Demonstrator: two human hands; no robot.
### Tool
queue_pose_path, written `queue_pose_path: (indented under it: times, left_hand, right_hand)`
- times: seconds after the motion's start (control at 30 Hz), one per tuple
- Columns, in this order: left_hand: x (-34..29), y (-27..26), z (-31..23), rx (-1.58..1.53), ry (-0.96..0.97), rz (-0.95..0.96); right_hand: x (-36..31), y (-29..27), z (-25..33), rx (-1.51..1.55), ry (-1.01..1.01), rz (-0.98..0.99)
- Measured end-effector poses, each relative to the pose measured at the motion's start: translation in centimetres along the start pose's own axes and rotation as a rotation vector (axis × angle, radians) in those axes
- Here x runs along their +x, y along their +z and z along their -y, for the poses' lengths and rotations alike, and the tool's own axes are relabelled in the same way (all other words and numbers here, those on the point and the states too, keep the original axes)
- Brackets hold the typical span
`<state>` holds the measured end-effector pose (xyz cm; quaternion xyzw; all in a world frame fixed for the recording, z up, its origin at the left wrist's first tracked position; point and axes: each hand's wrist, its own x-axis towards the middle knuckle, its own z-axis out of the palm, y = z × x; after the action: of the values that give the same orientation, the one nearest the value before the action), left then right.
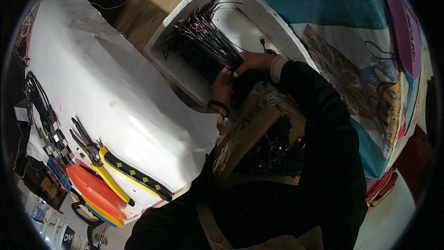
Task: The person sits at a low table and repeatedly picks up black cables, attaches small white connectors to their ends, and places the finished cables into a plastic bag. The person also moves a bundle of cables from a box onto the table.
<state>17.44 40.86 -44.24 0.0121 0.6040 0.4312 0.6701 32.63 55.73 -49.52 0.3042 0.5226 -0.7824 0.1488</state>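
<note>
A thick bundle of thin black wires, its loose ends showing pinkish and pale tips, is gripped by both hands. My left hand, with a dark band at the wrist, is closed around the lower side of the bundle. From the right, my right hand wraps the bundle's near end, in a dark sleeve with a light cuff. Beneath and around the bundle is a white foam box. Nearer to me, a worn cardboard box holds more black wires with small pale ends. Some fingers are hidden in shadow.
On the left stands a white-covered table with yellow-and-black handled pliers, an orange round dish and several black cables along its edge. A large patterned teal-and-white bag rises close on the right.
</note>
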Motion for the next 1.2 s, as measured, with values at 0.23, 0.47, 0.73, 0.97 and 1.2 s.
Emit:
queue_pose_path:
  times: [0.23, 0.47, 0.73, 0.97, 1.2]
  left_hand:
    - [-0.6, -0.1, -0.8, 0.169, 0.358, 0.061]
    - [-2.2, 1.3, -0.5, 1.469, 0.641, 0.146]
    - [0.1, -2.2, 3.4, 1.856, 0.31, 0.296]
    - [-2.1, 2.5, -2.0, 1.867, 0.744, 0.299]
    - [0.5, 0.0, -0.1, 1.896, 0.73, 0.283]
  right_hand:
    - [1.6, -0.1, -1.4, -0.06, 0.085, 0.044]
    - [-5.0, 0.0, 3.3, 0.159, 0.129, -0.098]
    - [-12.6, 1.8, 7.5, 0.125, -0.028, -0.231]
    - [-13.0, 1.4, 7.5, 0.274, -0.042, -0.209]
    - [-10.2, 0.2, 4.2, -0.052, 0.125, -0.256]
